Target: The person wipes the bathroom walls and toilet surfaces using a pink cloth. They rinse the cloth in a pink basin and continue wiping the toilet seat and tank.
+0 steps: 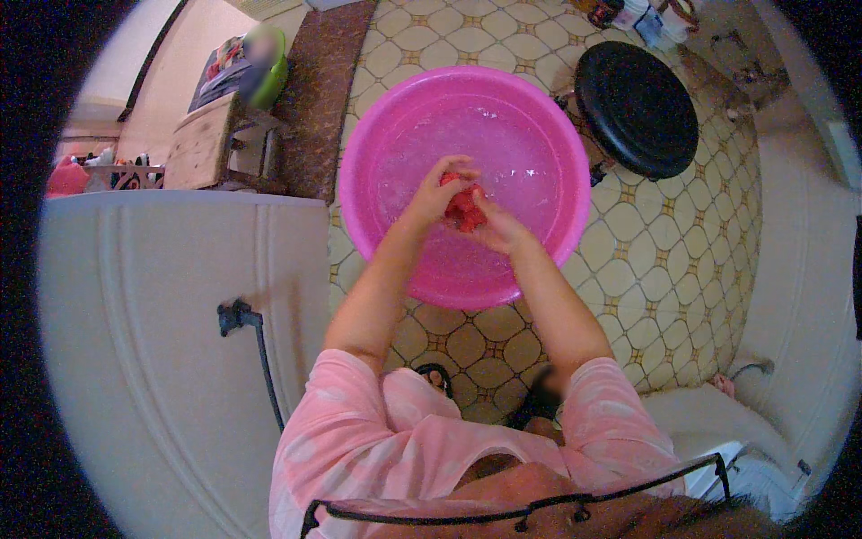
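Both hands hold a bunched red cloth-like item (465,207) over the middle of a round pink plastic basin (357,168). My left hand (441,192) grips it from the left, fingers curled over its top. From the lower right, my right hand (498,226) holds the other side, with the thumb laid on the red item. Its exact kind cannot be made out. Water (512,155) with bright glints and some foam lies in the basin. Whether the red item touches the water is unclear.
Patterned tiles (626,249) cover the floor. A round black stool (636,111) stands right of the basin, with bottles (646,23) beyond it. At left are a door (182,323) with a dark handle (236,316), a brown threshold (323,87) and a wooden bench (202,145).
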{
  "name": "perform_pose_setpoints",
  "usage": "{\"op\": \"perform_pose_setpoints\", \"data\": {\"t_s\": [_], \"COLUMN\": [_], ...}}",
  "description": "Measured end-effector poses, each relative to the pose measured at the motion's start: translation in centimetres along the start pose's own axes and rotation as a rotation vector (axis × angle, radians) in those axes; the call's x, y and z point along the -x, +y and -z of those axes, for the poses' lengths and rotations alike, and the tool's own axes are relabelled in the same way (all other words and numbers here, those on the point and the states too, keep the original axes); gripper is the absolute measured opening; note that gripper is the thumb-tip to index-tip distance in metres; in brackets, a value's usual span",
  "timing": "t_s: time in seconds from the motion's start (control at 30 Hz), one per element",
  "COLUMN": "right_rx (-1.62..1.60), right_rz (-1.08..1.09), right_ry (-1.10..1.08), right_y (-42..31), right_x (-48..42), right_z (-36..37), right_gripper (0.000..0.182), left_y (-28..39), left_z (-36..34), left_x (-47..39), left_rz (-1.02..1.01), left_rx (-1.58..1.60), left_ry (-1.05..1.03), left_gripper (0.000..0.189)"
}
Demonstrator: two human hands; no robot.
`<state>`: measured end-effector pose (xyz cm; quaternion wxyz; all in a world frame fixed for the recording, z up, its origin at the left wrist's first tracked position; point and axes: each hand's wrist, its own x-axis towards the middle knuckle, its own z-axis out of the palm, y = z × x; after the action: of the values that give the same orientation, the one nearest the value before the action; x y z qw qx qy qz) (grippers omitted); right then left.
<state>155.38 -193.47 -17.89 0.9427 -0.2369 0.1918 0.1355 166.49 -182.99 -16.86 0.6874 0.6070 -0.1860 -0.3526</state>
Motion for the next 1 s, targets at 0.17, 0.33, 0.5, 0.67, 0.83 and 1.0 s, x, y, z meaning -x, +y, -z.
{"op": "perform_pose_setpoints", "data": {"t_s": [0.17, 0.33, 0.5, 0.67, 0.83, 1.0], "right_rx": [0.402, 0.662, 1.435, 1.638, 1.985, 1.99], "right_rz": [-0.128, -0.195, -0.137, -0.011, -0.142, 0.015], "right_ry": [-0.027, 0.043, 0.131, 0.358, 0.45, 0.445], "right_y": [-0.6, -0.6, 0.3, 1.6, 0.0, -3.9], "right_x": [0.3, -0.1, -2.7, -3.1, 0.2, 6.3], "right_z": [0.2, -2.1, -3.2, -2.3, -5.9, -14.6], "right_gripper": [0.042, 0.034, 0.03, 0.025, 0.025, 0.025], "left_y": [2.4, 3.6, 2.5, 2.0, 5.1, 12.9], "left_z": [-0.7, -1.4, -1.0, -1.8, -4.5, -6.6], "left_x": [0.7, 0.8, 0.7, 0.4, 1.5, 3.6], "left_rz": [0.209, 0.202, 0.191, 0.246, 0.215, 0.369], "left_rx": [-0.003, -0.058, 0.023, 0.022, 0.165, 0.209], "left_ry": [-0.127, -0.119, -0.04, 0.18, 0.404, 0.562], "left_gripper": [0.038, 0.029, 0.025, 0.024, 0.022, 0.02]}}
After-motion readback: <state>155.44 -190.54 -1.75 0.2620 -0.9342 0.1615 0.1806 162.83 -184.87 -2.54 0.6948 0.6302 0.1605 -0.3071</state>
